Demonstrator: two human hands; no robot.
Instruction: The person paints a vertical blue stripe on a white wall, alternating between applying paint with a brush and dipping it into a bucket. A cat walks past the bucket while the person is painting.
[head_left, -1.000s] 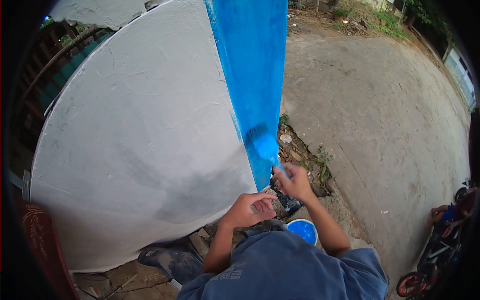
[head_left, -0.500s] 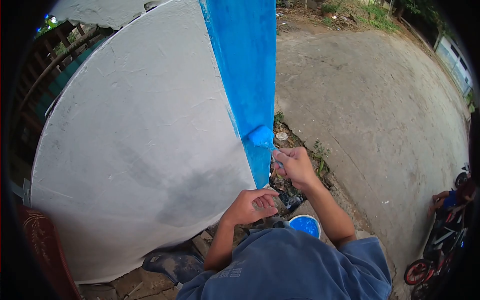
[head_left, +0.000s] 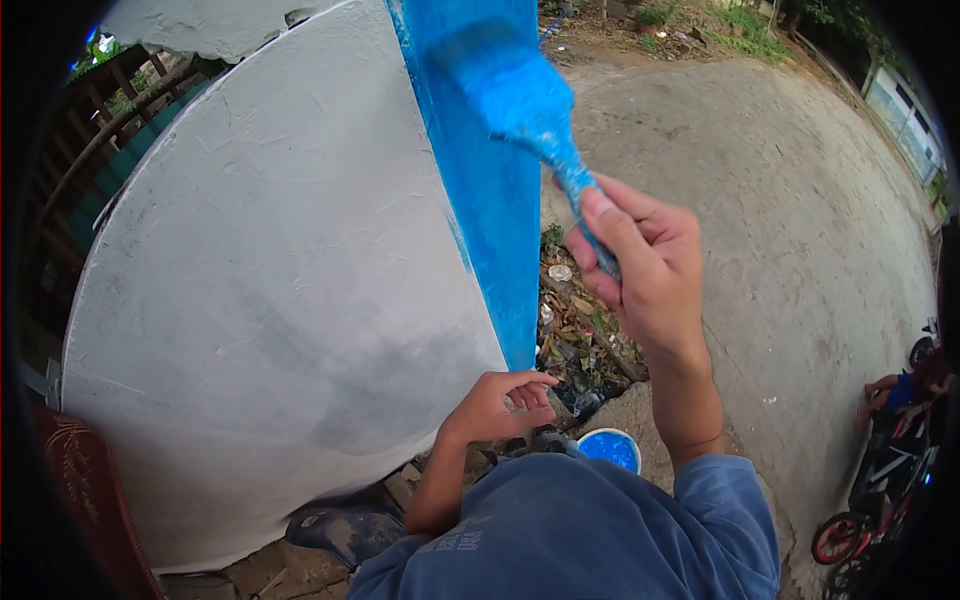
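Note:
My right hand [head_left: 655, 265] is closed around the handle of a wide paintbrush [head_left: 530, 105], raised close to the camera. Blue paint coats the brush head and much of the handle. Its bristles point up and left, overlapping the blue strip [head_left: 490, 225] of the wall in view; whether they touch it cannot be told. Low by the foot of the strip, my left hand [head_left: 500, 405] holds nothing, its fingers loosely curled and the thumb apart. Below it to the right stands a round tub of blue paint [head_left: 610, 450], partly hidden by my shirt.
A whitish plastered wall face [head_left: 270, 260] with a grey smudge fills the left. Leaves and rubble [head_left: 585, 330] lie along the wall's foot beside a concrete pavement [head_left: 760, 210]. At the far right are a motorcycle [head_left: 860, 530] and a partly visible person [head_left: 905, 395].
My right hand has lifted the brush from low on the blue strip, up and toward the camera. The left hand has barely moved, staying near the strip's lower end.

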